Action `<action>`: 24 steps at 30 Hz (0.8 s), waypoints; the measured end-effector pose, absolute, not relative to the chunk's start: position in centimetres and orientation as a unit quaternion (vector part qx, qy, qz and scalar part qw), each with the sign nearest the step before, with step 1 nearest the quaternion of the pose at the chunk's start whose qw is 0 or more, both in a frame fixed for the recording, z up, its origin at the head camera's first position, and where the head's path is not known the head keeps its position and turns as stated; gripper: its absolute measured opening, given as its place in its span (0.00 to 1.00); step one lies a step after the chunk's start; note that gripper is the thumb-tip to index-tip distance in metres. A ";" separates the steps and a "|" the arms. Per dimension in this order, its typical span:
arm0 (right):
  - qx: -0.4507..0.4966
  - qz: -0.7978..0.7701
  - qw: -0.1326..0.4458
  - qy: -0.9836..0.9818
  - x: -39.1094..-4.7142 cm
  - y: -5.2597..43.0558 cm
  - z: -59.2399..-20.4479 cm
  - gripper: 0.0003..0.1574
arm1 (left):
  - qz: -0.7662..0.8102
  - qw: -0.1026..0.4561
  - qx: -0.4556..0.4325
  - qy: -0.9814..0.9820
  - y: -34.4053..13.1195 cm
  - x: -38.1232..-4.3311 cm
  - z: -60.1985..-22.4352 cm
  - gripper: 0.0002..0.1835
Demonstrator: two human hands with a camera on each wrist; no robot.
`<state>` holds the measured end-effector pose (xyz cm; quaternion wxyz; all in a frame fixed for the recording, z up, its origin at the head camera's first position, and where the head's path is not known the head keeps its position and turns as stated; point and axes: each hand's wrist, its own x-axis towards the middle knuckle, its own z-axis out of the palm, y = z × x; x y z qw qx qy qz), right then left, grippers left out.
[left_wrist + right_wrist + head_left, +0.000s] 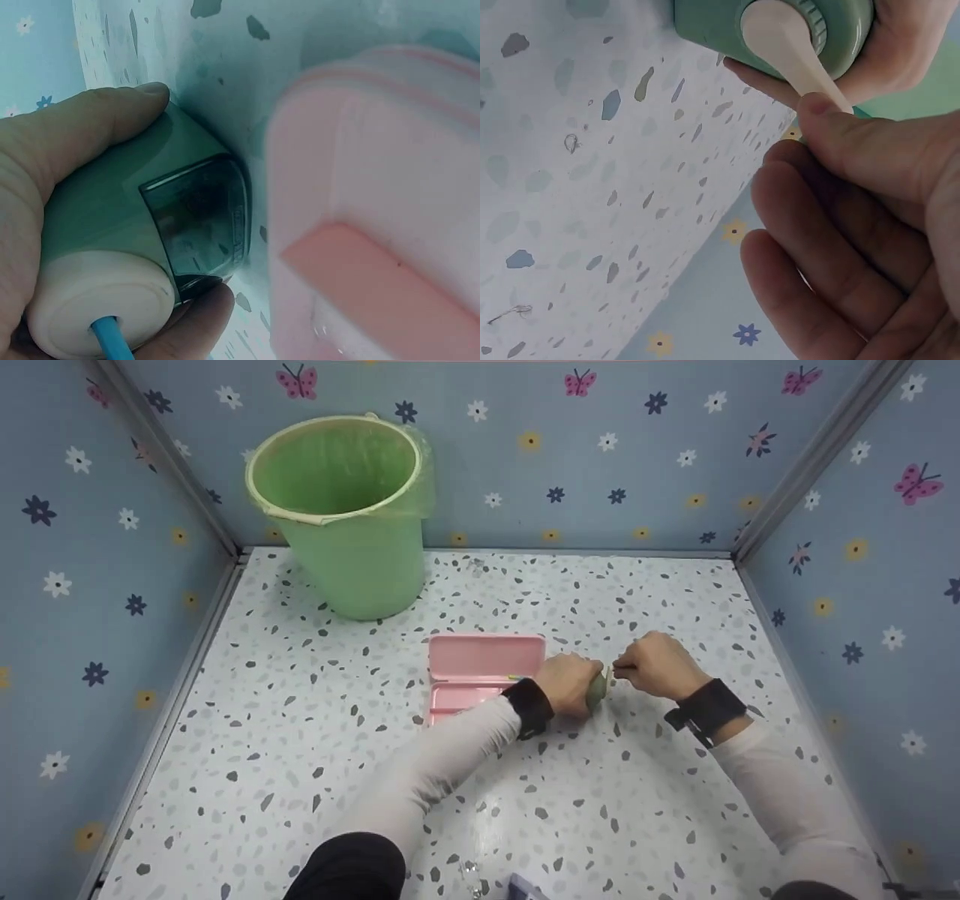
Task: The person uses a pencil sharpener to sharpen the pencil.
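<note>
My left hand (568, 682) grips a green crank pencil sharpener (101, 191), thumb on one side and fingers around the other. A blue pencil (112, 341) sticks out of the sharpener's round pale front. Dark see-through plastic forms the shavings window (202, 225) on its side. At the opposite end, my right hand (660, 664) pinches the cream crank handle (795, 52) between thumb and forefinger, its other fingers curled below. Right beside the left hand lies an open pink pencil case (487, 656), partly covered by that arm.
A green bin (367, 570) with a clear liner stands at the back left. Patterned walls (525, 457) enclose the speckled table (315, 780). A purple object (523, 889) shows at the front edge, with a small clear item (471, 876) near it.
</note>
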<state>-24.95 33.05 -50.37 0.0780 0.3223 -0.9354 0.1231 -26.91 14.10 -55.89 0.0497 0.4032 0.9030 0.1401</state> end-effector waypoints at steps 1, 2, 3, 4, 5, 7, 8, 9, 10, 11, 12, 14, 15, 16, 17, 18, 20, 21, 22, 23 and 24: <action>0.315 0.127 0.070 -0.938 -25.2 33.1 -50.6 0.05 | 0.136 0.047 0.405 0.903 14.1 -26.9 -55.9 0.26; 0.308 0.127 0.062 -0.941 -25.5 33.2 -50.9 0.05 | 0.134 0.045 0.405 0.903 14.1 -26.9 -55.9 0.26; 0.303 0.128 0.053 -0.943 -25.7 33.2 -51.2 0.05 | 0.133 0.044 0.405 0.904 14.2 -26.9 -55.9 0.26; 0.297 0.128 0.043 -0.945 -25.9 33.2 -51.5 0.05 | 0.134 0.042 0.405 0.904 14.2 -26.9 -55.9 0.26; 0.288 0.128 0.032 -0.948 -26.1 33.2 -51.9 0.05 | 0.136 0.041 0.404 0.904 14.2 -26.9 -56.0 0.26; 0.274 0.124 0.011 -0.954 -26.4 33.2 -52.6 0.06 | 0.141 0.041 0.405 0.903 14.2 -26.9 -56.1 0.26; 0.269 0.122 0.003 -0.955 -26.5 33.1 -52.9 0.06 | 0.143 0.042 0.404 0.902 14.1 -26.9 -56.1 0.27; 0.265 0.123 -0.002 -0.956 -26.6 33.0 -53.2 0.06 | 0.145 0.042 0.404 0.902 14.1 -27.0 -56.2 0.27; 0.261 0.121 -0.004 -0.958 -26.6 33.1 -53.5 0.06 | 0.146 0.042 0.404 0.902 14.1 -27.0 -56.2 0.27; 0.261 0.119 -0.003 -0.958 -26.6 33.1 -53.7 0.06 | 0.146 0.042 0.404 0.902 14.1 -27.0 -56.2 0.27; 0.263 0.118 0.001 -0.958 -26.6 33.1 -53.9 0.06 | 0.145 0.041 0.404 0.902 14.1 -27.0 -56.2 0.27; 0.271 0.120 0.009 -0.955 -26.5 33.0 -54.2 0.06 | 0.147 0.039 0.403 0.903 14.1 -27.0 -56.3 0.26; 0.275 0.123 0.013 -0.954 -26.4 33.0 -54.4 0.06 | 0.148 0.038 0.403 0.903 14.0 -26.9 -56.3 0.25; 0.277 0.122 0.016 -0.953 -26.3 33.0 -54.6 0.06 | 0.148 0.037 0.404 0.902 14.0 -26.9 -56.3 0.25; 0.276 0.123 0.016 -0.953 -26.2 33.0 -54.7 0.07 | 0.149 0.036 0.405 0.901 14.0 -26.9 -56.3 0.25; 0.275 0.124 0.014 -0.953 -26.0 33.1 -54.9 0.07 | 0.150 0.035 0.406 0.901 14.0 -26.9 -56.4 0.25; 0.272 0.128 0.006 -0.954 -25.8 33.1 -55.1 0.08 | 0.152 0.036 0.408 0.899 14.0 -27.0 -56.4 0.25; 0.269 0.127 0.003 -0.955 -25.7 33.1 -55.3 0.09 | 0.151 0.037 0.409 0.899 14.0 -27.0 -56.4 0.25; 0.265 0.124 0.001 -0.956 -25.6 33.1 -55.4 0.09 | 0.151 0.038 0.408 0.899 14.0 -27.0 -56.4 0.25; 0.263 0.123 -0.001 -0.957 -25.5 33.1 -55.5 0.10 | 0.151 0.039 0.408 0.900 14.1 -27.0 -56.4 0.25; 0.266 0.122 0.001 -0.956 -25.4 33.1 -55.6 0.10 | 0.151 0.040 0.407 0.900 14.1 -27.0 -56.4 0.25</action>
